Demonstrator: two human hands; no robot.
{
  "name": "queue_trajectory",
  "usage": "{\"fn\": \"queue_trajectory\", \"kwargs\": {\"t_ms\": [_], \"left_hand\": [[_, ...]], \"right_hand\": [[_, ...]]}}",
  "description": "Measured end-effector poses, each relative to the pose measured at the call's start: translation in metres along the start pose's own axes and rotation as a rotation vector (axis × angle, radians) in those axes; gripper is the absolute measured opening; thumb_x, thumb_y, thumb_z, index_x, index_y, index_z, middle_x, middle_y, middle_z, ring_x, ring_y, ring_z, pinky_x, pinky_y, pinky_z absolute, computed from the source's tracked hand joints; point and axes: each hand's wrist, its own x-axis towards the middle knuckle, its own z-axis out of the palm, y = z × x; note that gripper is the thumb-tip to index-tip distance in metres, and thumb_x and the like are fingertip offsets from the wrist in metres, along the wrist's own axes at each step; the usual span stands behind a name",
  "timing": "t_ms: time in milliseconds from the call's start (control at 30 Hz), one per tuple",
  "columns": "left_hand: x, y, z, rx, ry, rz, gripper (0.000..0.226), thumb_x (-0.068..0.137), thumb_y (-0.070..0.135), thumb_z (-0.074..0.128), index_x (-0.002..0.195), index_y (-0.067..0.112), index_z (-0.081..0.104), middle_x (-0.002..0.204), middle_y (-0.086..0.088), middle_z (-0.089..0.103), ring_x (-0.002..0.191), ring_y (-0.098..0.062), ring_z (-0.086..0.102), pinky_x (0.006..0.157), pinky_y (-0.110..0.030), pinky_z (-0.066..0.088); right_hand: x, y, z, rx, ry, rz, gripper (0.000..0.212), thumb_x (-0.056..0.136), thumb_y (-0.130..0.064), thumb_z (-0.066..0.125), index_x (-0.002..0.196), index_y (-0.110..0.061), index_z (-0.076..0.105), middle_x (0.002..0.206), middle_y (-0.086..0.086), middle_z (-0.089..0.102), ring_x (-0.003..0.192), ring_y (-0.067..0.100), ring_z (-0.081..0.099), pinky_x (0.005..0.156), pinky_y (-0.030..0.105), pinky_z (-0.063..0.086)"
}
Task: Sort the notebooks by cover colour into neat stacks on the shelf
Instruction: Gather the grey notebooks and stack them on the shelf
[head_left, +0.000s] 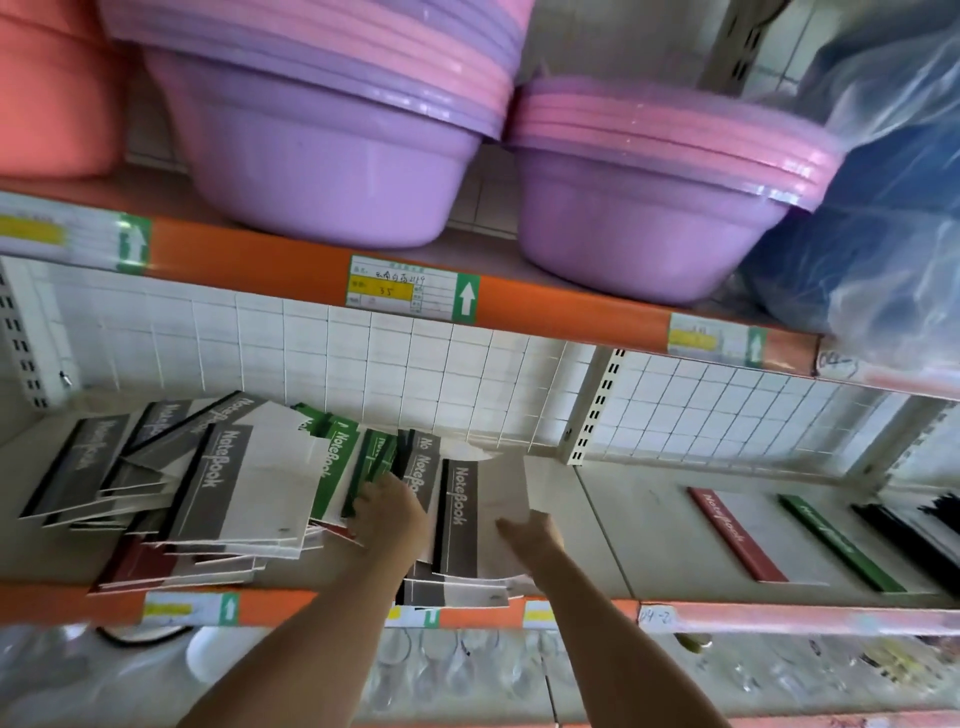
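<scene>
A jumbled heap of notebooks (244, 483) with grey, green and red spine bands covers the left half of the shelf (618, 530). My left hand (389, 514) reaches into the heap and its fingers grip the green-banded notebooks (371, 467). My right hand (530, 535) holds the right edge of a grey-banded notebook (467, 514) that is lifted and curved. On the right lie separate stacks: a red-banded stack (737, 535), a green-banded stack (841, 545) and a black-banded stack (914, 540).
A white wire grid (415, 374) backs the shelf. Above, an orange-edged shelf (571, 306) carries purple and pink basins (332, 156) and a plastic-wrapped blue bundle (883, 208). Glassware (441, 670) stands on the shelf below.
</scene>
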Motion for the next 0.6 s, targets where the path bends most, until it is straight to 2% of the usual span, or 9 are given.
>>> {"fn": "queue_trajectory", "kwargs": {"t_ms": [67,133,200,233,333,400,500,533,600], "left_hand": [[-0.004,-0.002,-0.003,-0.095,-0.057,-0.045,0.069,0.087,0.027,0.07,0.142,0.007,0.032,0.136,-0.018,0.046,0.121,-0.033,0.051,0.097,-0.045,0.046],[-0.009,-0.006,-0.01,-0.108,-0.086,-0.03,0.055,0.088,0.021,0.068,0.135,0.004,0.045,0.128,-0.016,0.056,0.115,-0.032,0.058,0.094,-0.044,0.051],[-0.014,-0.011,-0.016,-0.082,-0.016,0.03,0.036,0.093,0.012,0.056,0.129,0.007,0.054,0.123,-0.012,0.062,0.111,-0.029,0.062,0.088,-0.038,0.052],[-0.018,-0.012,-0.019,-0.076,0.039,0.071,0.037,0.095,0.01,0.049,0.132,0.01,0.052,0.126,-0.01,0.062,0.113,-0.029,0.061,0.085,-0.036,0.05],[-0.032,-0.011,-0.028,-0.099,0.112,0.193,0.053,0.098,0.007,0.042,0.149,0.02,0.036,0.14,-0.008,0.055,0.123,-0.027,0.056,0.092,-0.036,0.047],[-0.035,-0.009,-0.031,-0.16,0.034,0.213,0.062,0.097,0.004,0.042,0.154,0.024,0.028,0.149,-0.007,0.046,0.129,-0.027,0.052,0.099,-0.037,0.047],[-0.038,-0.005,-0.036,-0.29,-0.155,0.164,0.07,0.096,-0.002,0.039,0.158,0.022,0.016,0.161,-0.008,0.027,0.138,-0.029,0.041,0.102,-0.033,0.044],[-0.042,-0.002,-0.039,-0.308,-0.2,0.166,0.072,0.096,-0.002,0.038,0.158,0.021,0.011,0.162,-0.008,0.021,0.141,-0.03,0.036,0.102,-0.033,0.042],[-0.051,0.005,-0.041,-0.292,-0.234,0.19,0.073,0.097,-0.001,0.036,0.159,0.021,0.004,0.164,-0.009,0.015,0.143,-0.031,0.032,0.093,-0.03,0.044]], "right_hand": [[-0.006,0.001,-0.004,0.012,-0.015,-0.018,0.039,0.088,-0.03,0.068,0.12,-0.007,0.066,0.111,0.012,0.071,0.098,0.028,0.069,0.087,0.036,0.056],[-0.01,0.004,-0.007,0.022,-0.025,-0.032,0.035,0.089,-0.026,0.067,0.119,-0.009,0.067,0.111,0.012,0.071,0.099,0.028,0.068,0.086,0.034,0.055],[-0.017,0.007,-0.004,0.087,-0.024,-0.041,0.033,0.086,-0.022,0.067,0.117,-0.01,0.069,0.106,0.011,0.073,0.096,0.028,0.069,0.086,0.037,0.056],[-0.02,0.009,-0.001,0.132,-0.015,-0.046,0.032,0.085,-0.021,0.068,0.116,-0.011,0.07,0.103,0.01,0.073,0.094,0.028,0.069,0.085,0.037,0.057],[-0.033,0.009,0.0,0.296,-0.041,-0.069,0.034,0.08,-0.008,0.071,0.113,-0.01,0.068,0.09,0.008,0.072,0.081,0.025,0.066,0.073,0.033,0.054],[-0.041,0.008,-0.003,0.418,-0.116,-0.092,0.05,0.064,0.0,0.077,0.112,-0.005,0.062,0.09,0.011,0.069,0.08,0.025,0.063,0.073,0.035,0.056],[-0.046,0.013,-0.007,0.503,-0.154,-0.097,0.074,0.048,-0.009,0.069,0.12,-0.001,0.055,0.1,0.018,0.067,0.084,0.027,0.062,0.08,0.044,0.056],[-0.047,0.015,-0.01,0.509,-0.151,-0.103,0.071,0.051,-0.008,0.07,0.12,-0.002,0.054,0.095,0.015,0.066,0.079,0.025,0.061,0.075,0.04,0.056],[-0.053,0.02,-0.022,0.431,-0.097,-0.1,0.048,0.069,-0.001,0.069,0.113,-0.01,0.052,0.081,0.004,0.061,0.066,0.016,0.055,0.059,0.025,0.048]]}}
